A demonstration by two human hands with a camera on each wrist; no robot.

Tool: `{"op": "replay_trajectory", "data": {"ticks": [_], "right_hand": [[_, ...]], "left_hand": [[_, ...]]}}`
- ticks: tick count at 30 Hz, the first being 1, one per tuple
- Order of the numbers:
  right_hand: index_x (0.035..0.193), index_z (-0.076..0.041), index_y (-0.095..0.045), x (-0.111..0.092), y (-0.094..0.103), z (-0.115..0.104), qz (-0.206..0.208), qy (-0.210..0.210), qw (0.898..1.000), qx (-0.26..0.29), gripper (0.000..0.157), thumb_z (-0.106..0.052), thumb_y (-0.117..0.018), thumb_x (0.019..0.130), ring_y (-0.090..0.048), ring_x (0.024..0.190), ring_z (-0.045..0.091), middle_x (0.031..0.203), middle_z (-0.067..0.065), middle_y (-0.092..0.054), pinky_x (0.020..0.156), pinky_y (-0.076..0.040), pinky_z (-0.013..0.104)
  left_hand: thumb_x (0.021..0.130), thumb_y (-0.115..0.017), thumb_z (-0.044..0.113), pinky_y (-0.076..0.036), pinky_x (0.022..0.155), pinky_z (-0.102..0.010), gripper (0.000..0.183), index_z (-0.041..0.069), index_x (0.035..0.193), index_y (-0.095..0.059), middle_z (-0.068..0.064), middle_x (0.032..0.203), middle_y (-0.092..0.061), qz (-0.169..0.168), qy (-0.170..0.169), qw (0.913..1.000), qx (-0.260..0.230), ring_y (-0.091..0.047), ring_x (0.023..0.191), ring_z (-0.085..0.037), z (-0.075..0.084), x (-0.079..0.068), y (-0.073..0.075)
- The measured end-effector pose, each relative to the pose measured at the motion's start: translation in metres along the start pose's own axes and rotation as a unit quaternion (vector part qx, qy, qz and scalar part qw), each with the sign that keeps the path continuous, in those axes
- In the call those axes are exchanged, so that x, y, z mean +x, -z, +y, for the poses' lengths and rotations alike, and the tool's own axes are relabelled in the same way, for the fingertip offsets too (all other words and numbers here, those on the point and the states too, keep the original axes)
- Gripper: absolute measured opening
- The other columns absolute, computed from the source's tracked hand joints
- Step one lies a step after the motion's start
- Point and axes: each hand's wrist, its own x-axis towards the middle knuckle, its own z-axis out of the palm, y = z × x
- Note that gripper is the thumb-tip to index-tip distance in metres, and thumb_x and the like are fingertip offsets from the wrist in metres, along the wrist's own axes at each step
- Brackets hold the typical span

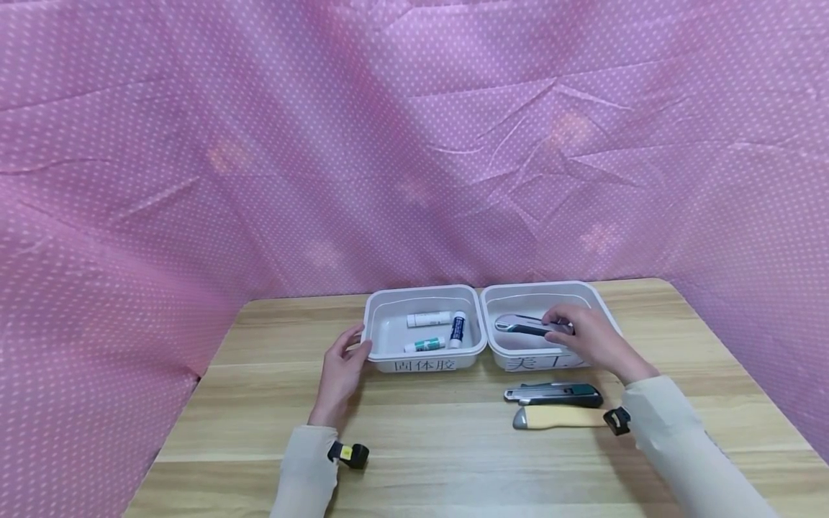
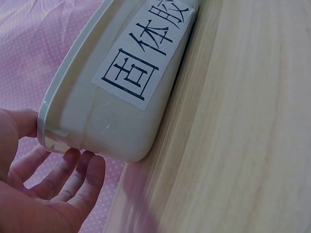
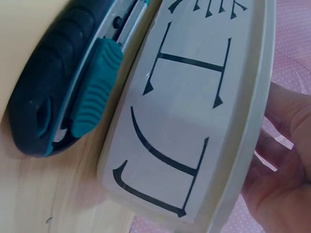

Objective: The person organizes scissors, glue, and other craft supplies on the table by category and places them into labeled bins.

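Observation:
Over the right white plastic box (image 1: 512, 352), my right hand (image 1: 592, 342) pinches the rear of a grey-and-black utility knife (image 1: 518, 324). The knife lies lengthwise, its tip pointing left; whether it touches the box floor I cannot tell. In the right wrist view the box wall hides this knife and my fingertips. My left hand (image 1: 343, 370) holds the left corner of the left white box (image 2: 116, 121), thumb at the rim and fingertips against the outer wall. Inside that box lie a white glue stick (image 1: 427, 319), a dark blue one (image 1: 458, 329) and a green-and-white one (image 1: 424, 344).
In front of the right box, a black-and-teal utility knife (image 1: 553, 393) and a yellow-handled knife (image 1: 560, 417) lie on the wooden table (image 1: 427, 460). The boxes stand side by side and bear paper labels. Pink dotted cloth (image 1: 414, 158) hangs around the table.

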Motion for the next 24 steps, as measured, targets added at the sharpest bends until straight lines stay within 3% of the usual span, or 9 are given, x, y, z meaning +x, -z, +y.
{"op": "replay_trajectory", "data": {"ticks": [6, 10, 24], "right_hand": [[0.105, -0.005, -0.073, -0.0011, -0.0026, -0.0005, 0.010, -0.006, 1.000, 0.005, 0.015, -0.007, -0.076, 0.090, -0.065, 0.091, 0.023, 0.099, 0.007, -0.073, 0.079, -0.059, 0.042], [0.111, 0.000, -0.071, -0.0013, -0.0018, -0.0012, 0.008, -0.025, 0.999, 0.025, 0.019, -0.006, -0.073, 0.093, -0.067, 0.097, 0.028, 0.104, 0.013, -0.072, 0.085, -0.062, 0.047], [0.112, 0.001, -0.071, -0.0043, 0.0031, -0.0022, 0.027, -0.029, 0.999, 0.033, 0.020, -0.010, -0.072, 0.095, -0.066, 0.101, 0.031, 0.105, 0.012, -0.072, 0.091, -0.059, 0.053]], "left_hand": [[0.102, -0.060, 0.012, -0.056, 0.103, -0.045, 0.046, 0.008, 0.147, -0.052, -0.020, 0.139, -0.054, -0.003, 0.002, 1.0000, -0.005, -0.058, 0.125, -0.040, 0.0001, -0.0005, -0.0001], [0.102, -0.060, 0.013, -0.056, 0.104, -0.046, 0.047, 0.008, 0.148, -0.052, -0.020, 0.140, -0.054, -0.005, 0.002, 1.0000, -0.005, -0.058, 0.125, -0.040, 0.0007, -0.0013, 0.0001], [0.103, -0.059, 0.012, -0.056, 0.103, -0.045, 0.046, 0.009, 0.148, -0.051, -0.020, 0.141, -0.053, -0.007, 0.003, 1.0000, 0.000, -0.058, 0.125, -0.039, 0.0009, -0.0022, 0.0007]]}}
